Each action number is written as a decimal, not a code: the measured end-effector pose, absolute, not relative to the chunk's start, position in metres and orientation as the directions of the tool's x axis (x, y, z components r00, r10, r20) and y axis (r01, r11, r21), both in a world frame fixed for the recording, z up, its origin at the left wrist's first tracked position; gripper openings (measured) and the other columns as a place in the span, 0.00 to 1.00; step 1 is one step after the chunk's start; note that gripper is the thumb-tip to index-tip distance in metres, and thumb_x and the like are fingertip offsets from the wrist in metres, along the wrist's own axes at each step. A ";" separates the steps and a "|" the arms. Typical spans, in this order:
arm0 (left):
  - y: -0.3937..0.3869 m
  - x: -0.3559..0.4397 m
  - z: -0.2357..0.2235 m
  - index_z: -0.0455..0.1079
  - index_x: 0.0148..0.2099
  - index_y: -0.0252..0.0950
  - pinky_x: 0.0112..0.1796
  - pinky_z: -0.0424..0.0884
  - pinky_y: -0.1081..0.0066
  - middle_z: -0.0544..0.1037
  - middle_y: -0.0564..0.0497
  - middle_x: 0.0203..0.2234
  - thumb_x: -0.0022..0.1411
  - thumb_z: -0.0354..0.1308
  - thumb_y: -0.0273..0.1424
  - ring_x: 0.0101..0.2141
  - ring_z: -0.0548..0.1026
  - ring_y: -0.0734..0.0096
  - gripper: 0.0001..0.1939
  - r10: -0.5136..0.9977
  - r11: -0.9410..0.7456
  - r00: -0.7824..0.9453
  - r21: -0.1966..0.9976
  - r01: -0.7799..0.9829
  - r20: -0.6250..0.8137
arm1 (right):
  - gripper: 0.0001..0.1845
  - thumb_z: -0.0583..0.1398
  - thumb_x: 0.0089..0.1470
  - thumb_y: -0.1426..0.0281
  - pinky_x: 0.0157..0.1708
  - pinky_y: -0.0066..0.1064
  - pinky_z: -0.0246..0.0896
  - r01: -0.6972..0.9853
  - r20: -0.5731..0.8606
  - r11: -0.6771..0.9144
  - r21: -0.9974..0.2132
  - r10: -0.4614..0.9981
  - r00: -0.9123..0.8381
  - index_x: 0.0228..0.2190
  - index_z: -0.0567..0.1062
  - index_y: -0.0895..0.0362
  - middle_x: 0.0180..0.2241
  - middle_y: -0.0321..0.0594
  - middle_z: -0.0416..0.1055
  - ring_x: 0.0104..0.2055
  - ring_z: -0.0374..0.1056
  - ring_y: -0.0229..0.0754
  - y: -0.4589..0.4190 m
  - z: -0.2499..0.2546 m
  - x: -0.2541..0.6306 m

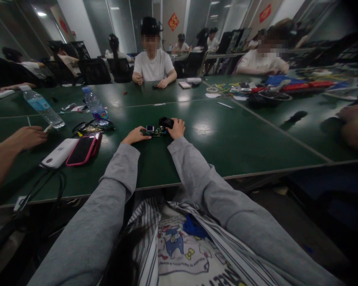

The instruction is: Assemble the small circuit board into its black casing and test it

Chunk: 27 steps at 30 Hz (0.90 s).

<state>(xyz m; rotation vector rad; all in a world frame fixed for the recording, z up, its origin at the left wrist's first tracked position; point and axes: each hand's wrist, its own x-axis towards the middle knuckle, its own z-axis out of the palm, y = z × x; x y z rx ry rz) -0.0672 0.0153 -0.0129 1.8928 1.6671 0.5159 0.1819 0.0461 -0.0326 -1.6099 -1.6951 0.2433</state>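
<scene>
A small green circuit board (158, 132) with a little white-framed screen (150, 128) lies on the green table in front of me. My left hand (136, 135) pinches the board's left end between thumb and fingers. At the right end, my right hand (177, 128) is closed around a small black box-shaped part (166, 122), which sits at the board's back right. Whether this black part is attached to the board I cannot tell. The fingertips of my right hand are partly hidden behind it.
Left of me lie a pink-cased phone (82, 150), a white power bank (59, 153) with cables, and two water bottles (96, 106). Another person's hand (26, 139) reaches in there. A pen (225, 105) lies ahead right, near a pile of cables and tools (268, 89). People sit opposite.
</scene>
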 end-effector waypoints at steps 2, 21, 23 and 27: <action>0.016 -0.066 -0.014 0.66 0.55 0.35 0.31 0.64 0.69 0.76 0.52 0.26 0.49 0.69 0.49 0.28 0.75 0.66 0.36 0.988 -0.079 0.145 0.610 0.788 -0.059 | 0.27 0.64 0.54 0.64 0.55 0.60 0.54 0.743 0.399 0.181 -0.645 0.908 0.126 0.54 0.66 0.54 0.53 0.53 0.62 0.59 0.55 0.61 0.046 -0.032 0.180; 0.011 -0.059 -0.011 0.67 0.52 0.37 0.34 0.63 0.68 0.77 0.51 0.29 0.53 0.66 0.51 0.35 0.76 0.62 0.31 0.997 -0.071 0.076 0.557 0.828 0.013 | 0.20 0.56 0.60 0.65 0.55 0.60 0.53 0.670 0.369 0.148 -0.727 0.908 0.200 0.54 0.66 0.52 0.54 0.52 0.57 0.59 0.53 0.58 0.043 -0.039 0.165; 0.012 -0.059 -0.011 0.67 0.53 0.37 0.34 0.63 0.68 0.77 0.51 0.28 0.53 0.66 0.50 0.34 0.75 0.63 0.31 0.997 -0.069 0.073 0.560 0.825 0.016 | 0.21 0.57 0.58 0.67 0.55 0.61 0.54 0.677 0.382 0.155 -0.719 0.902 0.200 0.54 0.66 0.52 0.54 0.52 0.56 0.59 0.53 0.58 0.044 -0.041 0.165; 0.016 -0.058 -0.012 0.67 0.54 0.37 0.33 0.63 0.67 0.76 0.51 0.27 0.53 0.66 0.50 0.32 0.75 0.63 0.33 0.998 -0.046 0.064 0.574 0.817 -0.012 | 0.26 0.57 0.55 0.74 0.55 0.58 0.55 0.719 0.388 0.154 -0.678 0.906 0.172 0.55 0.63 0.52 0.54 0.52 0.56 0.59 0.54 0.58 0.042 -0.041 0.164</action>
